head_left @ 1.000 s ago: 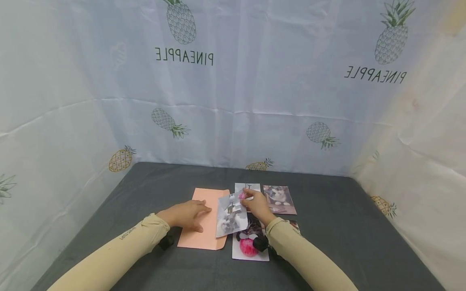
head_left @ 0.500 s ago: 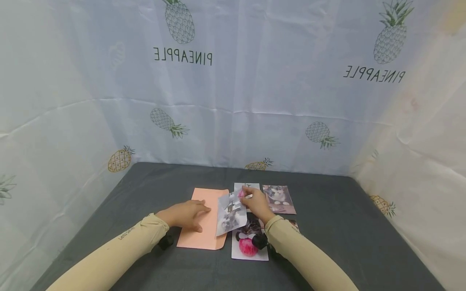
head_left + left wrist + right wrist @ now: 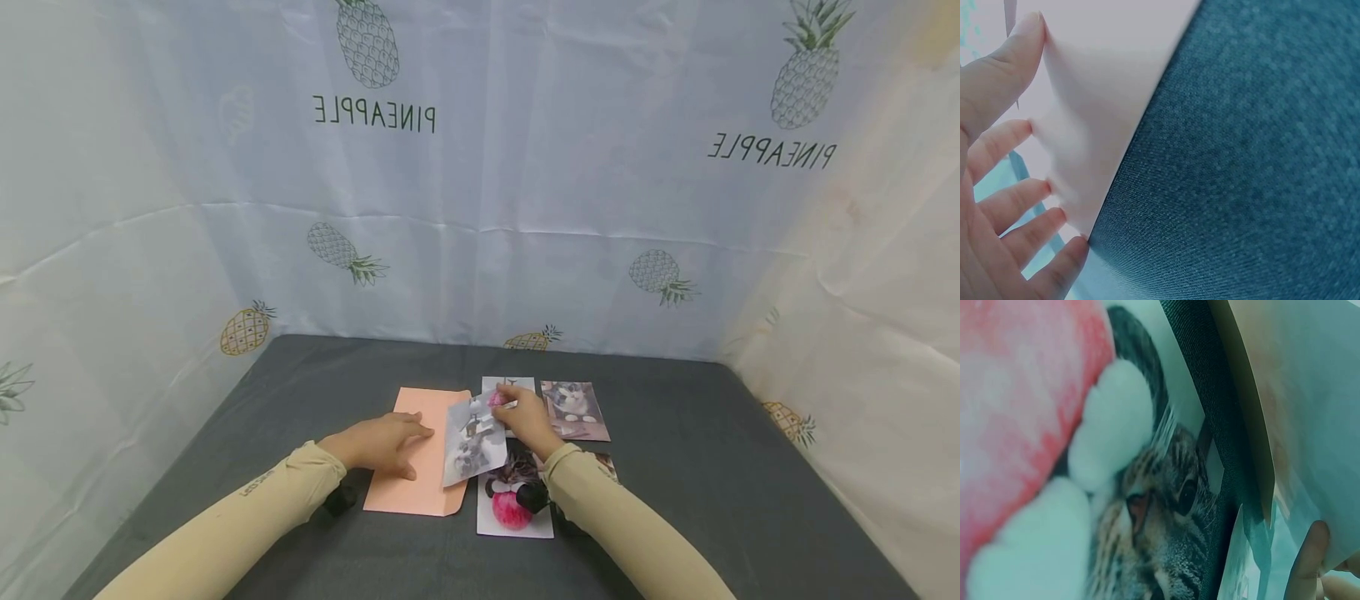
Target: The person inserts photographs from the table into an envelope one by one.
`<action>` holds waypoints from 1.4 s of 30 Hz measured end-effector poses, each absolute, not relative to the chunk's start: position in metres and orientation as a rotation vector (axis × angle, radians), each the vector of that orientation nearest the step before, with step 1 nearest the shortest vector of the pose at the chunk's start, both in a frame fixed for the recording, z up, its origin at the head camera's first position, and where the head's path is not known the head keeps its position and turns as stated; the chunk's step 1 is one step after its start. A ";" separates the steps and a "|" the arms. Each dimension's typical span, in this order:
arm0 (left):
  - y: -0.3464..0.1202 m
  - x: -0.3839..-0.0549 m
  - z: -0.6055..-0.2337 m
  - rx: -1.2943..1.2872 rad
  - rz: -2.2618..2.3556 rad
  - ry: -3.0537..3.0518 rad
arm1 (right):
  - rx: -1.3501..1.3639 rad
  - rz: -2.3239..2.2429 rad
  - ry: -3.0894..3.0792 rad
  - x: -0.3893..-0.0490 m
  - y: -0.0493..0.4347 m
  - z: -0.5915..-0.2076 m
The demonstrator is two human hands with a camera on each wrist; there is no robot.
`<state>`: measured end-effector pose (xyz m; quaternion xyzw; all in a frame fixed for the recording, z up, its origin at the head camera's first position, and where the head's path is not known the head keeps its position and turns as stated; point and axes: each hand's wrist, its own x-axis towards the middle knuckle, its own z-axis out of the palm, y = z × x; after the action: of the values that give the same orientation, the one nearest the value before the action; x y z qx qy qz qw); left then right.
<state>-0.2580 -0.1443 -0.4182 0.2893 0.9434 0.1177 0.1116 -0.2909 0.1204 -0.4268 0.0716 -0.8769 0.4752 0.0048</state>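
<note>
An orange envelope (image 3: pixel 411 492) lies on the dark table, and my left hand (image 3: pixel 382 444) rests on its left part with fingers spread. In the left wrist view the fingertips (image 3: pixel 1040 187) press on the envelope, which looks pale there. My right hand (image 3: pixel 527 417) pinches a cat photo (image 3: pixel 474 446) at its upper right corner. That photo is tilted and overlaps the envelope's right side. Under my right wrist lies a photo of a tabby cat with a pink ball (image 3: pixel 512 510); the right wrist view shows the cat's face (image 3: pixel 1166 506) close up.
Behind my right hand lies another photo (image 3: pixel 510 383), partly covered. A cat photo (image 3: pixel 575 411) lies to its right. One more photo (image 3: pixel 606 461) is mostly hidden under the right sleeve. A pineapple-print curtain (image 3: pixel 480 167) hangs around the dark table (image 3: pixel 697 467).
Almost nothing differs. The held photo has shifted very slightly left with my right hand; my left hand stays on the envelope.
</note>
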 end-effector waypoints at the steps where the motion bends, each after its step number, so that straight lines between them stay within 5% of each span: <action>1: -0.144 -0.258 -0.418 0.842 0.346 2.770 | 0.234 1.489 -2.750 -0.291 0.121 -0.427; 24: -0.147 -0.261 -0.425 0.877 0.342 2.778 | 0.314 1.546 -2.803 -0.287 0.121 -0.430; 42: -0.147 -0.260 -0.426 0.880 0.344 2.792 | 0.312 1.762 -2.863 -0.252 0.133 -0.423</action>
<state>-0.2603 -0.1469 -0.4259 0.2972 0.9427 0.1162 0.0968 -0.2520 0.1333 -0.4226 0.0917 -0.8422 0.5183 -0.1168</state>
